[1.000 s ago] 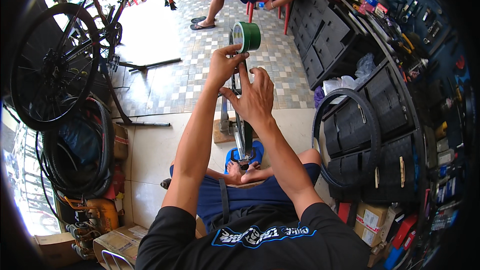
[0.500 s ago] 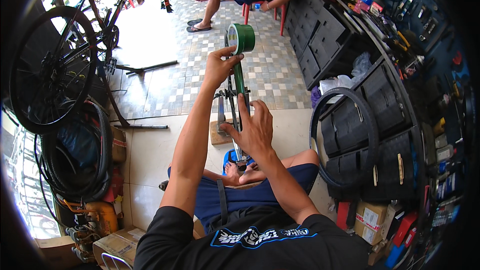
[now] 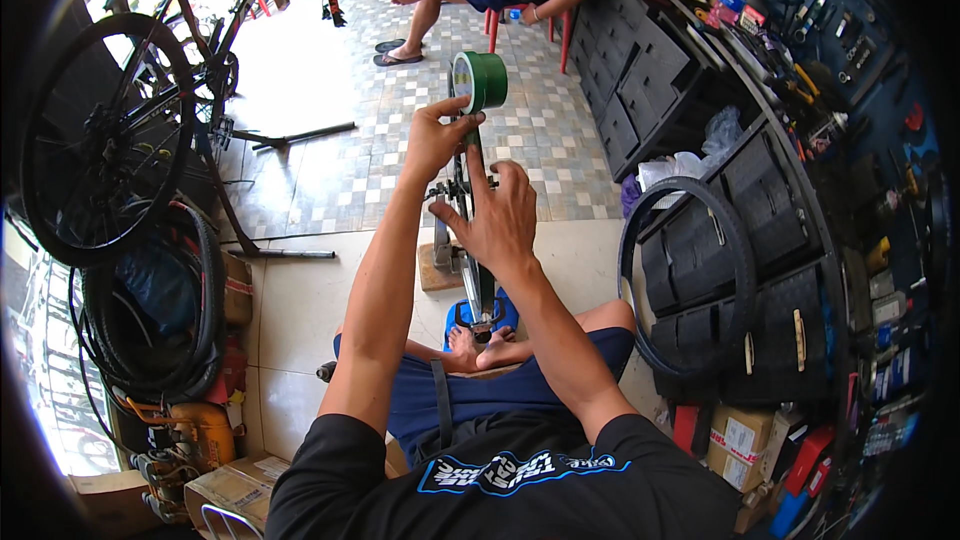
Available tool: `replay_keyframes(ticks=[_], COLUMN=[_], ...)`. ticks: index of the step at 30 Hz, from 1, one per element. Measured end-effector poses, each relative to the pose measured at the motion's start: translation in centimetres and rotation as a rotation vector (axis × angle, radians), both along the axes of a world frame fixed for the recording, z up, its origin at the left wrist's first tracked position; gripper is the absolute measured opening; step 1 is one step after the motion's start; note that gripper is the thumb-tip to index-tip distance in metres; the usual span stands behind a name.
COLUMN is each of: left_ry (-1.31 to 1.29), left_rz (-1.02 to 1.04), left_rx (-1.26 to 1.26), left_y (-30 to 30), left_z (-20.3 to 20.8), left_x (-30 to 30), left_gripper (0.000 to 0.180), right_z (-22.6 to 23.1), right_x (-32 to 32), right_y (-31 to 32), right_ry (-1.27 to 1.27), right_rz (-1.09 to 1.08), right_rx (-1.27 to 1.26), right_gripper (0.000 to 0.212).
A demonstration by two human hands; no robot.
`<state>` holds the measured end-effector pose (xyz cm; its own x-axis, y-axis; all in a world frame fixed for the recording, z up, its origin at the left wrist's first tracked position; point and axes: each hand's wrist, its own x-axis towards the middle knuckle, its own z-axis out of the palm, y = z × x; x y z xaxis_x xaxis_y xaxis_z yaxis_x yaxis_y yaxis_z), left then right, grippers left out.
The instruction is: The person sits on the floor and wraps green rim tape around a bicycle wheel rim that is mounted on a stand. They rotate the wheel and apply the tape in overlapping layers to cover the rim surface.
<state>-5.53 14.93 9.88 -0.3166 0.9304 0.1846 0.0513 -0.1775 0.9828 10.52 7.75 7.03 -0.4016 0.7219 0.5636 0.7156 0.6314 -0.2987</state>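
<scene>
My left hand (image 3: 432, 140) pinches the light, stiff green tape roll (image 3: 481, 81) by its rim above the wheel (image 3: 470, 230), where my right hand (image 3: 500, 220) seems to press 1 finger, unclenched.

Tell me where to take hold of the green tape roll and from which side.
Grip the tape roll across its flat faces, coming from the left as the left hand does now. It stands on edge above the rim, so its faces are free, while the tape strip runs down toward the right hand.
</scene>
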Motion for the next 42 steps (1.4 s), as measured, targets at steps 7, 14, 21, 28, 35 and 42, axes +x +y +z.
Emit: replay_keyframes(ticks=[7,14,21,28,35,42], left_ry=[-0.015,0.003,0.027,-0.013,-0.013,0.046], left_rz=[-0.022,0.0,-0.012,-0.014,-0.012,0.023], left_rx=[-0.03,0.011,-0.005,-0.017,-0.023,-0.009], left_y=[0.8,0.5,-0.5,0.0,0.8,-0.1], left_z=[0.5,-0.2,-0.6,0.1,0.3,-0.2], left_x=[-0.6,-0.6,-0.1,-0.2,-0.5,-0.2], left_gripper=[0.048,0.046,0.046,0.047,0.047,0.044], right_z=[-3.1,-3.3,1.5,0.5,-2.9,-6.3], right_x=[3.4,3.1,-0.4,0.4,3.3,6.9], right_y=[-4.8,-4.7,1.1,0.0,-4.7,-9.4], right_ry=[-0.054,0.007,0.033,0.015,0.01,-0.072], right_rz=[0.048,0.049,-0.021,-0.004,0.027,0.077], right_rx=[-0.013,-0.004,0.05,0.006,-0.044,-0.086], right_gripper=[0.104,0.104,0.096,0.097,0.095,0.091])
